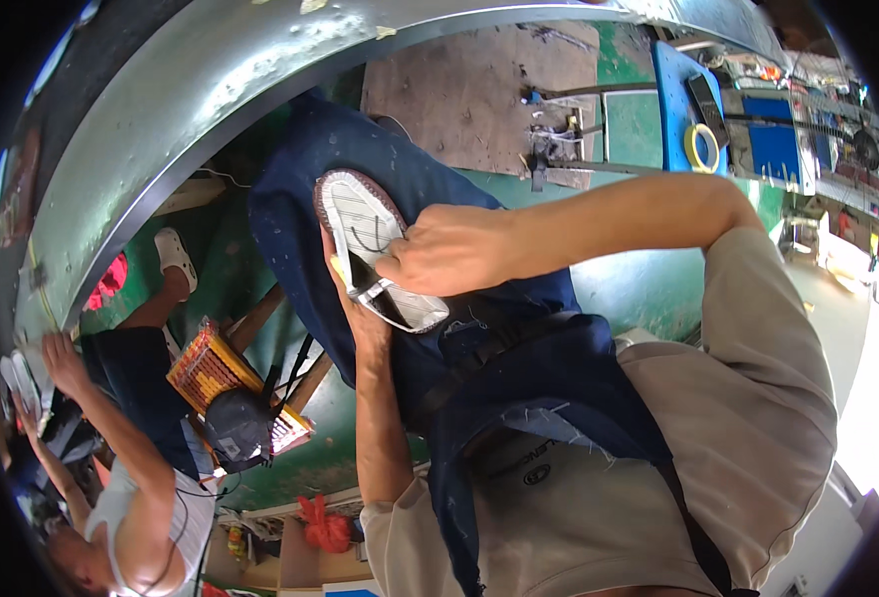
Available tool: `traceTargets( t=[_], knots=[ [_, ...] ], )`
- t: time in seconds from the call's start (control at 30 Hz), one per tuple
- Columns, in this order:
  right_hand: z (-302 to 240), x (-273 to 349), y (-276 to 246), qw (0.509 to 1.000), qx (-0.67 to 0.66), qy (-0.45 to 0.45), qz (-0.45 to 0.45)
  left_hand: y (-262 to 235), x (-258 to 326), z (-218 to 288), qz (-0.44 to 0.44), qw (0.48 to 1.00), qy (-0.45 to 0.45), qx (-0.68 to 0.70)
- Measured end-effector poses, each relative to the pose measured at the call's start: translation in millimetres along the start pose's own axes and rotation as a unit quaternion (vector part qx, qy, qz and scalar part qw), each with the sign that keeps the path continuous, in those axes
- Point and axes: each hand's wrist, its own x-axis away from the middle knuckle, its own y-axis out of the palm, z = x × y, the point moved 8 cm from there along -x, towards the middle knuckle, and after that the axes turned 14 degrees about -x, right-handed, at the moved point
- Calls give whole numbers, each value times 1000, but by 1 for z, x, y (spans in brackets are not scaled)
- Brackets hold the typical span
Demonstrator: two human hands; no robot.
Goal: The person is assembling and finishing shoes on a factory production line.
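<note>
Shoe [355, 211], pale with brown edging, sits above the wearer's blue apron [285, 214]. The left hand [364, 316] grips it from beneath; the right hand [451, 249] curls over it, whether pinching I cannot tell.

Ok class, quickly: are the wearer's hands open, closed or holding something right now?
Left hand: closed, holding the shoe.
Right hand: closed, against the shoe; anything pinched is hidden.

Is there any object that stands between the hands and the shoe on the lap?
Nothing visible does. The left hand holds the shoe, and the right hand is directly at its pale face.
</note>
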Motion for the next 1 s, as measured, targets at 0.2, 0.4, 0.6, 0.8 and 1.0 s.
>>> traceTargets(
  t=[0.2, 0.4, 0.6, 0.8, 1.0],
  knots=[
    [15, 35, -3, 899, -375, 139, -179, 1, 3, 10, 34, 999, 26, -3],
    [49, 29, -12, 835, -487, 215, -138, 7, -3, 15, 25, 999, 16, -15],
    [-1, 11, -25, 993, -31, 63, 96, 0, 3, 16, 20, 999, -28, 24],
    [26, 21, 5, 970, -129, 148, 143, 9, 13, 5, -29, 951, -112, 287],
    [41, 19, 19, 891, -335, 249, 180, 0, -1, -3, 21, 999, -44, 6]
  ],
)
